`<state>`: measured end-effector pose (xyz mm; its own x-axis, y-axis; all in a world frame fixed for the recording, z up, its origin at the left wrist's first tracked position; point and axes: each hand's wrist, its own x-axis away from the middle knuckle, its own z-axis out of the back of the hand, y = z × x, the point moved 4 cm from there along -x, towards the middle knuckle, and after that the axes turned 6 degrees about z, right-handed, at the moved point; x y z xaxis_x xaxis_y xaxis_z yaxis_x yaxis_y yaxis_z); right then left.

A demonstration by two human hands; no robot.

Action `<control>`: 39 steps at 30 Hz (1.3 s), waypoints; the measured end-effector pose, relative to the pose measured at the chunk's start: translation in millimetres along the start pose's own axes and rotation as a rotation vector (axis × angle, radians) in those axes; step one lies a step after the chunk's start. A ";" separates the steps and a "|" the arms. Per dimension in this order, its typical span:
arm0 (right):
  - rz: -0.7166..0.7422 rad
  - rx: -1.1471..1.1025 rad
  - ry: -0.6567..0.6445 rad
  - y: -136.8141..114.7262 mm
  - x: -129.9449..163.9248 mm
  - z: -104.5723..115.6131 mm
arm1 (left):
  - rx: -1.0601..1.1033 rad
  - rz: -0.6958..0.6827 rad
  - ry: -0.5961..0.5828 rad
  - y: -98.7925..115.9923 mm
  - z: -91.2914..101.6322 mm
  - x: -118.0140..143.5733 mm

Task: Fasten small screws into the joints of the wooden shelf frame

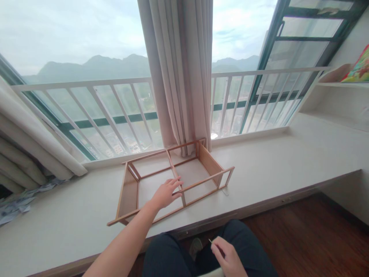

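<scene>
A wooden frame rack (213,163) lies on its side on the white window ledge (273,161), just in front of the curtain. My left hand (166,192) reaches out over it with fingers spread, its fingertips touching the rack's middle crossbar. My right hand (227,256) rests over my lap in dark trousers, fingers pinched on a small thin object (210,241) that is too small to identify.
A beige curtain (184,73) hangs behind the rack, and another (29,146) bunches at the left. White railing bars (115,82) line the window. Crumpled paper (17,202) lies at far left. A shelf (340,84) stands right, above dark wood floor (311,231).
</scene>
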<state>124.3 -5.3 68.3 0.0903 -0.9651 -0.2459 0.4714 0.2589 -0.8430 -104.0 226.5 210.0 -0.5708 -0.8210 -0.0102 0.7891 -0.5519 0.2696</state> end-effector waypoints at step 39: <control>-0.040 0.287 0.012 -69.2 -184.5 -39.7 | 0.234 0.026 0.095 -13.5 -23.8 0.4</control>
<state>40.1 156.4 153.1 0.0571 -0.9733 -0.2223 0.7038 0.1972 -0.6825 -109.5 230.1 183.4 -0.5181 -0.8508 -0.0881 0.7228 -0.4905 0.4868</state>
